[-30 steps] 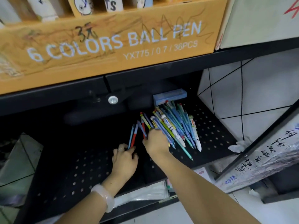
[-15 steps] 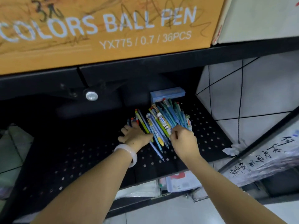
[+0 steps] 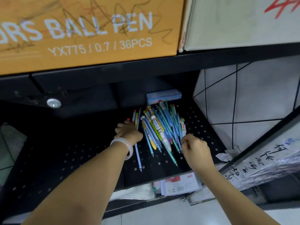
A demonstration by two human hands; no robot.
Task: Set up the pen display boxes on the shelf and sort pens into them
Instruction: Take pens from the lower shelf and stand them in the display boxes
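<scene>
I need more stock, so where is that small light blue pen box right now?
In the head view, the light blue box lies at the back of the black perforated shelf, right of centre, just behind the pile of pens.

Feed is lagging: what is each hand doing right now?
Left hand: grips a few pens.
Right hand: fingers curled at the pen pile; grasp cannot be told.

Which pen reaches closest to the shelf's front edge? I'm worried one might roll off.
The pale lilac pen under the left hand; it lies apart from the pile, its tip nearest the front.
</scene>
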